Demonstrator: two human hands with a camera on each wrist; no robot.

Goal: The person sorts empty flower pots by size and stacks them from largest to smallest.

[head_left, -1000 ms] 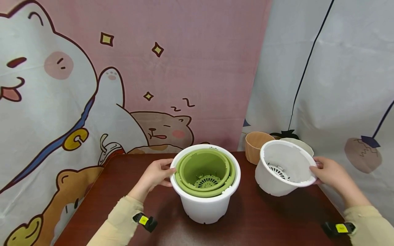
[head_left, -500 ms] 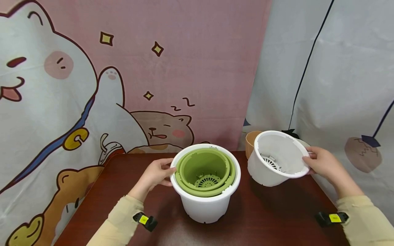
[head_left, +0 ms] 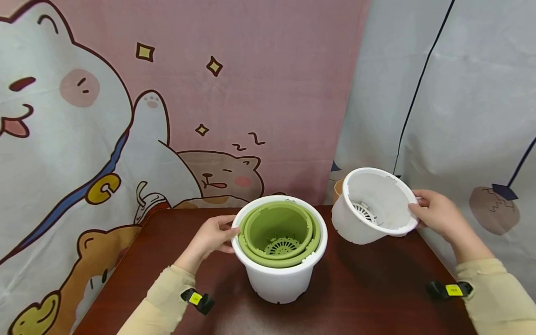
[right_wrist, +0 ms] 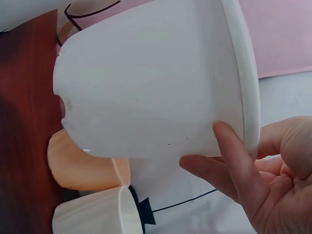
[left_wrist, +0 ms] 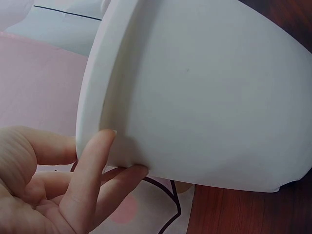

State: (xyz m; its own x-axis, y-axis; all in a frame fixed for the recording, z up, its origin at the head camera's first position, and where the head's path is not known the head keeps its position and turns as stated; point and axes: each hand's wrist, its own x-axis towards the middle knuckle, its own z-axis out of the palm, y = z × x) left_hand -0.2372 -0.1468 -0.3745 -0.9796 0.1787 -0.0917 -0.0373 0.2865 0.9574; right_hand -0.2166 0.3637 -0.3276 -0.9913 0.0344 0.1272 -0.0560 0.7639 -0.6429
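A white plastic flower pot (head_left: 279, 286) stands upright mid-table, with two green pots (head_left: 276, 223) nested inside it, slotted holes showing in the inner one's bottom. My left hand (head_left: 212, 236) pinches this pot's rim at the left; its fingers (left_wrist: 100, 156) meet the rim and outer wall in the left wrist view. Over the right side of the table, a second white pot (head_left: 360, 230) is held tilted, its mouth leaning toward me and to the right. My right hand (head_left: 437, 213) grips its rim at the right, fingers (right_wrist: 234, 156) against the outer wall.
Behind the held pot stand an orange ribbed pot (right_wrist: 90, 165) and a cream pot (right_wrist: 87, 214), mostly hidden in the head view. The dark red-brown table (head_left: 167, 251) backs onto a cartoon-printed cloth (head_left: 272, 93), with grey cloth (head_left: 473, 116) at the right.
My right hand has carried the tilted white pot up and left, so it now covers more of the orange and cream pots. The left hand and nested pots have stayed put.
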